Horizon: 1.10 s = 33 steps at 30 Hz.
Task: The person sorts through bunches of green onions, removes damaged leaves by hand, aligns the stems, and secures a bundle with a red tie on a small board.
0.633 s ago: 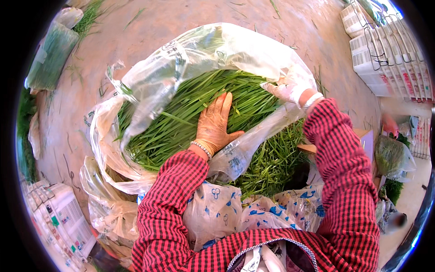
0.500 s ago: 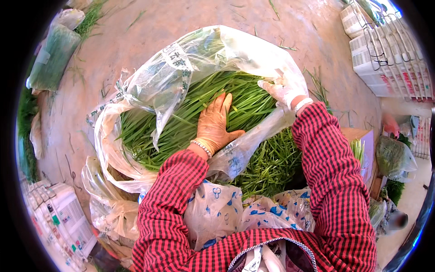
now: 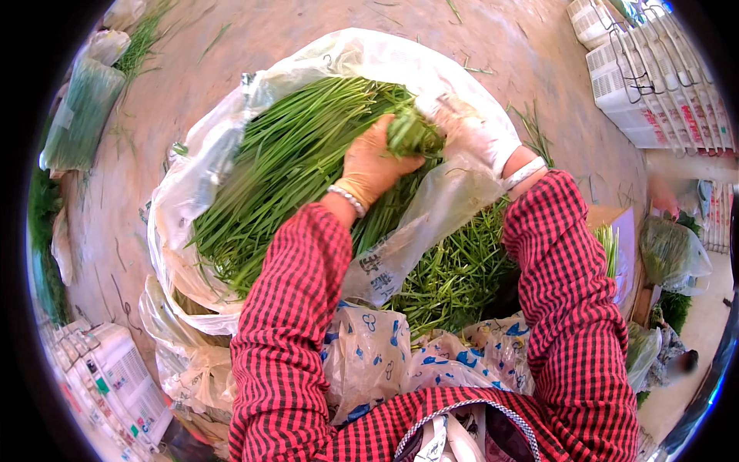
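My left hand (image 3: 375,163), in an orange-tan glove, grips a bunch of long green chives (image 3: 281,154) near one end, thumb and fingers wrapped round them. The leaves fan out toward the lower left inside a big clear plastic bag (image 3: 178,266) whose mouth is spread wide. My right hand (image 3: 471,132), in a white glove, is beside the bunch's right end, against the bag's far right side. Motion smears its fingers, so their grip is unclear. More loose green stalks (image 3: 454,285) lie between the bag and my lap.
Patterned plastic sheeting (image 3: 366,358) covers my lap. White crates (image 3: 654,92) stack at the upper right, others (image 3: 115,377) at the lower left. A bagged green bundle (image 3: 83,115) lies at the far left. Cut leaves are scattered on the floor (image 3: 231,35). A cardboard box (image 3: 616,231) stands right.
My left hand has gone from lying flat on the chives to gripping them. The bag's film has been drawn back, exposing more leaves. My right hand has moved slightly up, beside the bunch.
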Motion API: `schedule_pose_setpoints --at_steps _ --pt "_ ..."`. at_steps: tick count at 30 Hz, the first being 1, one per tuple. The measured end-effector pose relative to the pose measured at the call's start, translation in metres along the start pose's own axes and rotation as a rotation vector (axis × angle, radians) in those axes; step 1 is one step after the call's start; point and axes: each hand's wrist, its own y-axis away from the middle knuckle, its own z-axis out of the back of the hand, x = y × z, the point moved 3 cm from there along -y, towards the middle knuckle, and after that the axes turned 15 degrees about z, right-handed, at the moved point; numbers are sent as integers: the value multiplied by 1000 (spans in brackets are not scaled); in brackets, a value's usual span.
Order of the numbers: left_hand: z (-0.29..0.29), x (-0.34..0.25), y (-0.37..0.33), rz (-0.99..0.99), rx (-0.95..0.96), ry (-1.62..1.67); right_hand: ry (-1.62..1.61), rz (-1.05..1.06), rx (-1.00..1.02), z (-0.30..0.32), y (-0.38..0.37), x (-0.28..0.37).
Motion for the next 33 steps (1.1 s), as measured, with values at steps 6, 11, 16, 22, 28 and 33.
schedule_pose_setpoints --at_steps 6,11,16,22,28,33 --pt "47 30 0 245 200 876 -151 -248 -272 65 11 -55" --pt "67 50 7 325 119 1067 -452 -1 -191 7 27 0" --pt "40 12 17 178 145 724 -49 54 -404 -44 41 -13" --pt "-18 -18 66 -371 19 -443 243 436 -667 -11 71 29" --pt "54 -9 40 -383 -373 -254 376 656 -192 -39 55 62" --pt "85 9 5 -172 -353 -752 523 243 116 -51 -57 33"
